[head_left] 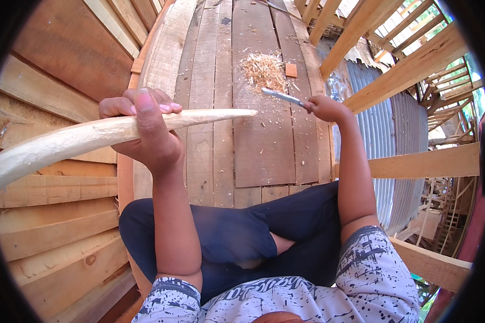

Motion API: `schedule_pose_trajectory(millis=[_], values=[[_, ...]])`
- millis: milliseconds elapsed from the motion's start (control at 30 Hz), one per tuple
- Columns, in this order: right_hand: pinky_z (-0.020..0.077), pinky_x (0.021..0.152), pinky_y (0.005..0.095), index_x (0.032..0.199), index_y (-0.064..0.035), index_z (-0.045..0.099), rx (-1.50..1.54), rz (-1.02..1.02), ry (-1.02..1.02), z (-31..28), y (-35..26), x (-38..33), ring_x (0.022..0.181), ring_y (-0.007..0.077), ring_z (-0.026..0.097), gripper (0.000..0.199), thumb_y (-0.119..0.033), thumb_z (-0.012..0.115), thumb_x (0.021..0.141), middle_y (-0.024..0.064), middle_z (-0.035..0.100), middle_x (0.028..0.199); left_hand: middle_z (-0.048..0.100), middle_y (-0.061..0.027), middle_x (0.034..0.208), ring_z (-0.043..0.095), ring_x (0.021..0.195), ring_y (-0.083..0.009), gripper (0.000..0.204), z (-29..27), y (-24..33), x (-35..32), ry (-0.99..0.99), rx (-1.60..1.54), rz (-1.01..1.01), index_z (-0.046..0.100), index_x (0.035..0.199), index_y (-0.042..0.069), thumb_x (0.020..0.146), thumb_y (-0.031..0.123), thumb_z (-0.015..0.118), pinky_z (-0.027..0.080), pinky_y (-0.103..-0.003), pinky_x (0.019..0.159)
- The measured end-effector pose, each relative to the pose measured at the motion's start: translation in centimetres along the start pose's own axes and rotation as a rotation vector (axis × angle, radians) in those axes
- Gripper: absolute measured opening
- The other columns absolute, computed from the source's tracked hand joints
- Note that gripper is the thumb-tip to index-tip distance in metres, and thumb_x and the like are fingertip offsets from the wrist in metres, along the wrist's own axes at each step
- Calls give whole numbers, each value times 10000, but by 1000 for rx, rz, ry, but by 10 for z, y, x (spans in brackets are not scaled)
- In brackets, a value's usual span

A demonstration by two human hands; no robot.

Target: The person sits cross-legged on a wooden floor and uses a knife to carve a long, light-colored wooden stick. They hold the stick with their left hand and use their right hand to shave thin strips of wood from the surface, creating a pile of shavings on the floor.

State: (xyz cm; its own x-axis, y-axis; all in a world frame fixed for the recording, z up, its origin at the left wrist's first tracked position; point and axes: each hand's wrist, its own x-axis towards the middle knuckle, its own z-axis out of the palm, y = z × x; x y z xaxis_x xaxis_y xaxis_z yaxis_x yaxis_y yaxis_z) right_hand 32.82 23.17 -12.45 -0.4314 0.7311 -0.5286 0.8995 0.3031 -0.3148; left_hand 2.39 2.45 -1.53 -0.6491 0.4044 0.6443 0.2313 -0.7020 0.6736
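Note:
My left hand (151,129) is wrapped round a long pale wooden pole (81,133), its thumb lying over the top. The pole is peeled of bark, thick at the left rim of the view and tapering to a point at right. Out to the right, my right hand (326,108) grips the handle of a knife (283,96). The knife's blade points left, towards the pile of shavings, and is apart from the pole's tip. Most of the knife handle is hidden in my fist.
Beneath lies a plank floor (258,151) with a heap of wood shavings (264,71) and a small orange-brown block (291,70). A slatted board wall (54,191) rises at left. Wooden railing beams (423,161) and corrugated metal sheets (374,132) are at right. My crossed legs are in front.

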Motion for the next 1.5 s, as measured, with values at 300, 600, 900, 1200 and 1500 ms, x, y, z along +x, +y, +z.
schedule_pose_trajectory(millis=[300, 600, 900, 1200, 1500], values=[[525, 756, 389, 1010, -25, 733, -46, -53, -55, 49, 41, 31, 835, 259, 686, 347, -307, 814, 825, 135, 737, 903, 403, 23, 619, 443, 529, -90, 401, 0, -4, 0, -177, -186, 26, 404, 916, 181, 962, 529, 599, 442, -231, 500], [526, 742, 399, 960, 11, 729, 133, -168, 161, 46, 60, 36, 800, 282, 691, 316, -277, 795, 849, 177, 723, 870, 453, 2, 621, 439, 484, -99, 460, -11, 14, -2, -325, -392, -105, 425, 953, 153, 911, 582, 586, 410, -213, 479], [532, 766, 365, 950, 3, 734, 181, -245, 53, 49, 27, 41, 798, 203, 676, 210, -141, 808, 815, 116, 751, 917, 560, 4, 642, 539, 515, -89, 557, -13, 36, 0, -506, -594, -154, 429, 973, 143, 808, 548, 773, 472, -190, 495], [543, 809, 352, 1008, -14, 745, 267, -216, 219, 62, 19, 52, 843, 206, 698, 245, -140, 810, 808, 112, 753, 913, 585, -33, 566, 605, 465, -160, 335, -18, 30, 29, -1055, -930, -268, 625, 788, 38, 710, 233, 884, 496, -226, 441], [540, 791, 355, 978, -19, 742, 334, -110, 397, 67, 13, 54, 850, 207, 700, 239, -123, 836, 784, 97, 753, 927, 606, -49, 555, 624, 474, -161, 252, -8, 30, 31, -1243, -1071, -263, 660, 680, 27, 731, 174, 858, 488, -219, 442]])
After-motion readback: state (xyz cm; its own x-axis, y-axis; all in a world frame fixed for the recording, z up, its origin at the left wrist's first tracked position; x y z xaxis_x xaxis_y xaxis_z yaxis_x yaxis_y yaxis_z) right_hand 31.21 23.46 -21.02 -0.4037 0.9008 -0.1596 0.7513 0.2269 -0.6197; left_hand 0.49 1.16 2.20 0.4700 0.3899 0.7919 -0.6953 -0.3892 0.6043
